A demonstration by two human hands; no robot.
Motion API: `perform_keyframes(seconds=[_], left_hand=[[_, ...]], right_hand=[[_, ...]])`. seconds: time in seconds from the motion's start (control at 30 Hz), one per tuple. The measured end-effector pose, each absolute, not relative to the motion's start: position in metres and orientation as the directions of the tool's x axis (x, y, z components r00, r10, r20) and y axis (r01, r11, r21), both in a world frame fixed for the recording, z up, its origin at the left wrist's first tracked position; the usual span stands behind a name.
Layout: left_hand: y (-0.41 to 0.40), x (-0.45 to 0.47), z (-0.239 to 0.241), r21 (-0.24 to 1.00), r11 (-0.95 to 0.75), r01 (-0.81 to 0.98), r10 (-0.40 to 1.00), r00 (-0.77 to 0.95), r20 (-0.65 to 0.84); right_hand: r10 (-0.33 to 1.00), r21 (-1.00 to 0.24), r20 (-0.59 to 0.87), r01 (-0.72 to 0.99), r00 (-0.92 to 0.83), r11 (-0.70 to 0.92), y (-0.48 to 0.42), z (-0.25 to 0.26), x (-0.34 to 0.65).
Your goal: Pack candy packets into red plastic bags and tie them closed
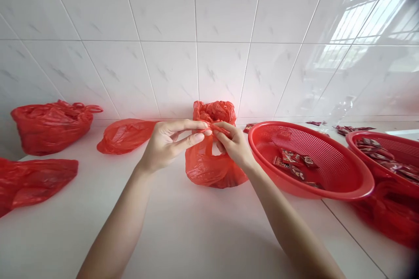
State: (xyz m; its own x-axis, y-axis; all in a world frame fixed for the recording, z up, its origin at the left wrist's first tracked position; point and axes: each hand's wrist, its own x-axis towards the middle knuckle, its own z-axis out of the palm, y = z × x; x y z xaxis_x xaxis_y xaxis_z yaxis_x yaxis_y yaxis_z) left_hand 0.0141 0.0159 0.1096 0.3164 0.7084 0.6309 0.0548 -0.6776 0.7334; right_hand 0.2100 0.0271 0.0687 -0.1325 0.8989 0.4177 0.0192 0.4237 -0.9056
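A small red plastic bag [209, 170] sits on the white counter in front of me, filled and bulging. My left hand [170, 144] pinches one of its handles between thumb and fingers. My right hand [234, 144] grips the other handle, and the two handles meet between my hands above the bag. Behind it, against the tiled wall, stands another red plastic bag [214, 111], crumpled at the top.
A round red mesh basket [327, 187] with several small red candy packets [294, 163] lies to the right. A second red basket [386, 139] with packets sits at the far right. Three more red bags [52, 126] [126, 135] [32, 181] lie at the left.
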Motion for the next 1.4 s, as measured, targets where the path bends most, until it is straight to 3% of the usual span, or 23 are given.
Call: perform_keyframes(seconds=[0.2, 0.43, 0.73, 1.03, 1.23, 1.4], left_hand=[[0.025, 0.022, 0.101, 0.723, -0.69, 0.045, 0.695, 0.32, 0.644], [0.028, 0.027, 0.098, 0.763, -0.642, 0.08, 0.713, 0.429, 0.555], [0.03, 0.026, 0.094, 0.78, -0.611, 0.139, 0.736, 0.462, 0.494], [0.033, 0.015, 0.097, 0.714, -0.597, 0.366, 0.778, 0.481, 0.404], [0.037, 0.017, 0.092, 0.712, -0.572, 0.408, 0.811, 0.409, 0.418], [0.036, 0.023, 0.09, 0.715, -0.61, 0.342, 0.786, 0.373, 0.493]], right_hand=[[0.835, -0.908, 0.382, 0.008, -0.396, 0.42, 0.018, 0.07, 0.211], [0.816, -0.932, 0.339, -0.046, -0.467, 0.361, 0.017, 0.071, 0.211], [0.908, -0.944, 0.326, -0.05, -0.263, 0.325, 0.023, 0.059, 0.204], [0.911, -0.96, 0.266, -0.174, -0.315, 0.22, 0.025, 0.064, 0.208], [0.924, -0.967, 0.256, -0.089, -0.284, 0.24, 0.018, 0.069, 0.208], [0.944, -0.966, 0.255, -0.004, -0.207, 0.26, 0.019, 0.07, 0.207]])
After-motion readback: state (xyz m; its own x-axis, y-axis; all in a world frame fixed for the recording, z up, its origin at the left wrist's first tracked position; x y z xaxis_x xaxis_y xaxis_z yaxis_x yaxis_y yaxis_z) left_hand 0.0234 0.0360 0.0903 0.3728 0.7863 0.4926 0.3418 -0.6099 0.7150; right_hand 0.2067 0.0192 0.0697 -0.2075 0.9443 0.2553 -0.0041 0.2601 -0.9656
